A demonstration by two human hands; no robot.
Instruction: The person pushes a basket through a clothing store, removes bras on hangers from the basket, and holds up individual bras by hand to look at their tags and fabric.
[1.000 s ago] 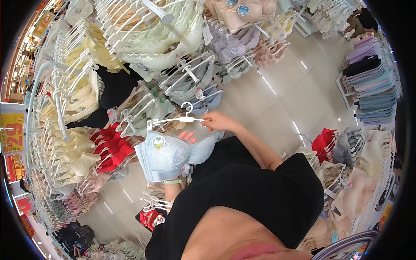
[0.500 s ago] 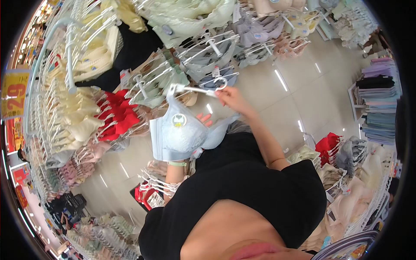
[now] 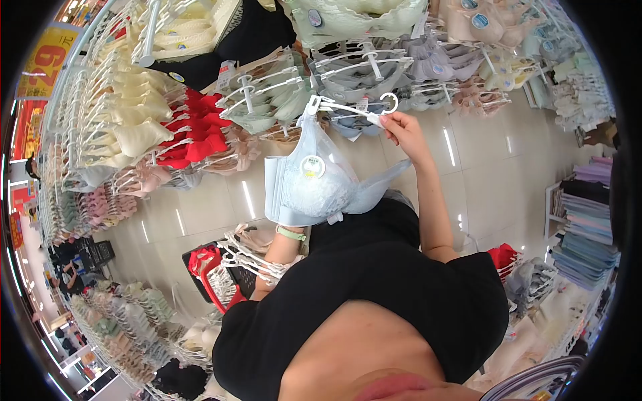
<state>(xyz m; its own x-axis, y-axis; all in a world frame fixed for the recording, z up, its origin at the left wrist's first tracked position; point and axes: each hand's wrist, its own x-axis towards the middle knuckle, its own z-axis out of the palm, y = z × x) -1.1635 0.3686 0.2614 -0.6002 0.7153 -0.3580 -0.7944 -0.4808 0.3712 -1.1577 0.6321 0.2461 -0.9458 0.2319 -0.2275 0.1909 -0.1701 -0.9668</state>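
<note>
My right hand (image 3: 403, 136) pinches the bar of a white hanger (image 3: 354, 108) just below its hook. From that hanger droops a pale blue lace bra (image 3: 311, 187), tilted, with a round label on one cup. My left hand is hidden behind the bra; only the wrist with a light green band (image 3: 291, 232) shows below it. Several white hangers (image 3: 257, 257) lie beside my left forearm, next to a black basket with a red handle (image 3: 212, 287) that holds red and white items.
Racks of bras on hangers, cream (image 3: 127, 127), red (image 3: 194, 127) and grey (image 3: 361, 67), stand ahead and to the left. Folded cloth stacks (image 3: 585, 227) fill a shelf at right. More hanging bras (image 3: 120, 327) are at lower left. Tiled floor (image 3: 488, 160) lies between the displays.
The view has shifted, and the bra with my right hand now sits further right and higher in it. The hanger is more tilted. My left fingers, visible before, are now hidden behind the bra.
</note>
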